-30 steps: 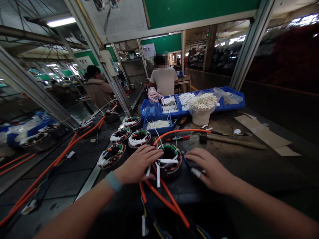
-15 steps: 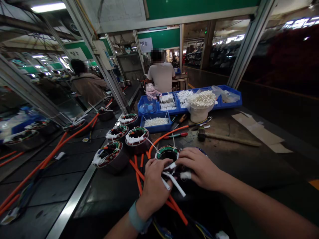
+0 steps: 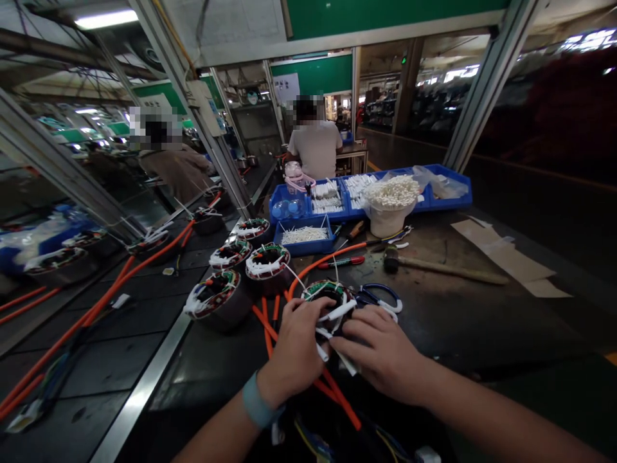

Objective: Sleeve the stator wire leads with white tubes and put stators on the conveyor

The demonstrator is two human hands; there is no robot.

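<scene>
In the head view, a motor stator [image 3: 328, 289] stands on the bench in front of me, white ties sticking up from its green and white wound rim. My left hand [image 3: 299, 344] is closed on its near left side, the thumb over the rim. White insulating sleeves [image 3: 342, 310] jut from the near side between my hands. My right hand [image 3: 380, 350] has its fingers bent and closed at the lower white sleeve [image 3: 348, 365]; its fingertips partly cover the spot. Orange sleeved cables [image 3: 344, 402] run beneath my left hand.
Several finished-looking stators [image 3: 219, 299] stand left, beside a metal strip [image 3: 144, 379]. Behind are blue bins [image 3: 446, 193] of white sleeves, a tray of ties [image 3: 304, 236] and a white tub [image 3: 388, 222]. A hammer [image 3: 448, 269], red-handled tool [image 3: 343, 262] and blue-handled tool [image 3: 385, 296] lie nearby.
My right hand has moved from the stator's right rim down to the near sleeves, uncovering the blue-handled tool. An upper sleeve now points right. My left hand stays at the stator.
</scene>
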